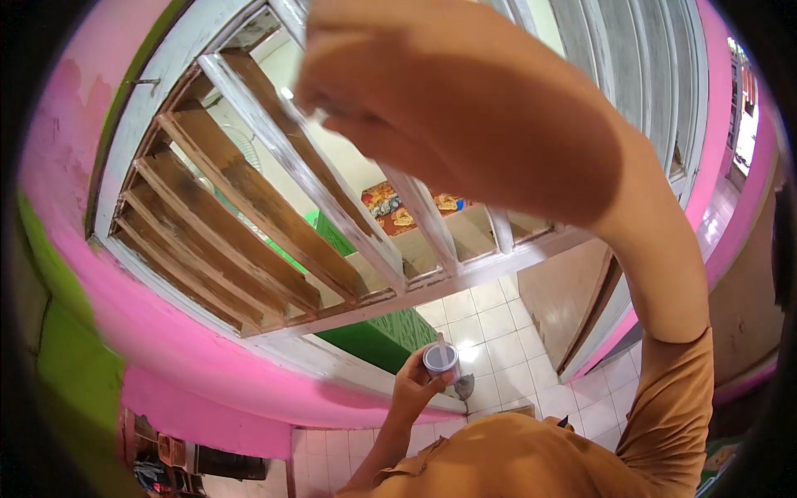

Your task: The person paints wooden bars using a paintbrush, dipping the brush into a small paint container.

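My left hand (413, 386) grips a small paint can (441, 358) low in the view, near my chest. A flat stick (442, 342) stands in the can, over its grey contents. My right hand (349, 62) is raised high in front of a slatted wooden window frame, close to the camera and blurred. Its fingers are curled together; whatever is in them is hidden. Near it runs a slat with a wet-looking white front edge (290, 149). Slats further left, such as a brown slat (249, 207), show bare, worn wood.
A pink wall (183, 307) surrounds the frame. White crossbar (465, 278) runs below the slats. Behind are a patterned cloth (390, 207), a green-sided piece (365, 340) and a fan (241, 145). White tiles (498, 332) cover the floor. A nail (145, 81) juts out at upper left.
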Demonstrator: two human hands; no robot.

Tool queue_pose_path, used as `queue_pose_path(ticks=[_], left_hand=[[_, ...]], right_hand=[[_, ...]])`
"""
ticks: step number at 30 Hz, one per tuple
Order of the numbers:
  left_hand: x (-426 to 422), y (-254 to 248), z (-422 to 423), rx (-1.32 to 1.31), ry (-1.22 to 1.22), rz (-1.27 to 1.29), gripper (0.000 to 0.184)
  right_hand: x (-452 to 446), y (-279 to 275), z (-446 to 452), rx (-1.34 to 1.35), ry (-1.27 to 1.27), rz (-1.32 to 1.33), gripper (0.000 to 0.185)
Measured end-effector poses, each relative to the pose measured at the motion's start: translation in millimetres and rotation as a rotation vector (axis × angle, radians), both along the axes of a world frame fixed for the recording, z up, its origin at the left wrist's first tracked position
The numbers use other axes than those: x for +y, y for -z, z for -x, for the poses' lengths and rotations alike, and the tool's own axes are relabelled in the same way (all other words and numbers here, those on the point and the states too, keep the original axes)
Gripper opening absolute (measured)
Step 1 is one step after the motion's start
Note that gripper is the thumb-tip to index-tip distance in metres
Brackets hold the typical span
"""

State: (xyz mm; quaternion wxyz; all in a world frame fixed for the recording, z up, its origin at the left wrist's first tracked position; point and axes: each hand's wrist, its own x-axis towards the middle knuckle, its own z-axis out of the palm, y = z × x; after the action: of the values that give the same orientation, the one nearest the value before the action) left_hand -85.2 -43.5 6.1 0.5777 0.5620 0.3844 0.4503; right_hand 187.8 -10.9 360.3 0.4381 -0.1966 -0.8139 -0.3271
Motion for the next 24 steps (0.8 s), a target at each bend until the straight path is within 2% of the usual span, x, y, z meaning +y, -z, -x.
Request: queue_pose_path(ticks=[2, 4, 7, 10, 13, 16, 24], left_hand=[[1, 2, 2, -0.006, -0.001, 0.004, 0.064], [0, 3, 4, -0.006, -0.002, 0.015, 0.064], [0, 2, 4, -0.028, 0.018, 0.011, 0.064], [1, 1, 3, -0.036, 0.017, -0.023, 0.063], [1, 3, 3, -0.043, 0.012, -0.027, 0.063], [0, 4, 3, -0.034, 0.002, -0.007, 0.063], [1, 7, 8, -0.066, 0.006, -0.026, 0.063]], right_hand=[[2, 15, 9, 0.108, -0.223, 0.167, 0.011], [6, 16, 10, 0.16, -0.337, 0.25, 0.012], [9, -7, 10, 0.007, -0.048, -0.009, 0.018], [16, -27, 6, 0.024, 0.05, -0.27, 0.025], [1, -42, -2, -0.174, -0.045, -0.215, 0.016], [-20, -44, -8, -0.179, -0.105, -0.001, 0.013], [-8, -52, -6, -0.19, -0.168, 0.087, 0.018]])
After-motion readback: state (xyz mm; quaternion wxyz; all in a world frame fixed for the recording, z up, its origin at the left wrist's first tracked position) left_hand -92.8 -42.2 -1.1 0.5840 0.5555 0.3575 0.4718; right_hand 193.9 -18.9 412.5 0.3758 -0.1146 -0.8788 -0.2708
